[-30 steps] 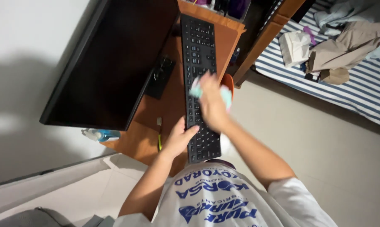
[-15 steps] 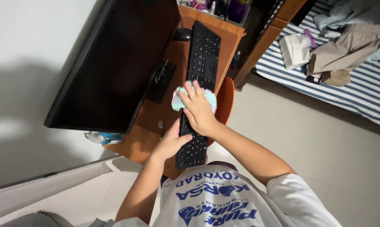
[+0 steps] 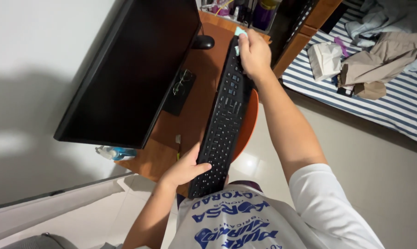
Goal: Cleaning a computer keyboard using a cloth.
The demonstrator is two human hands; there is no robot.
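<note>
Bedroom desk seen from above, w/ pale wall at left and tiled floor at right. Going left to right: a large dark monitor [image 3: 130, 69], flat and glossy, stands on the reddish-brown wooden desk [image 3: 197, 99]; a spray bottle [image 3: 111, 151] lies by the desk's near corner, and a pair of glasses [image 3: 182, 82] rests on the monitor's base. A black mouse [image 3: 203, 42] sits further back. The left hand [image 3: 184, 168] grips the near end of the long black keyboard [image 3: 223, 121], thumb over the keys, fingers underneath out of sight, apparently to steady it. The keyboard lies slanted along the desk's front edge, above an orange chair [image 3: 248, 121]. The right hand [image 3: 253, 54], arm stretched out, presses a pale green cloth [image 3: 240, 32], soft and bunched, onto the keyboard's far end; fingers closed over it. At far right, a blue-and-white striped bed [image 3: 393, 108] carries crumpled clothes.
</note>
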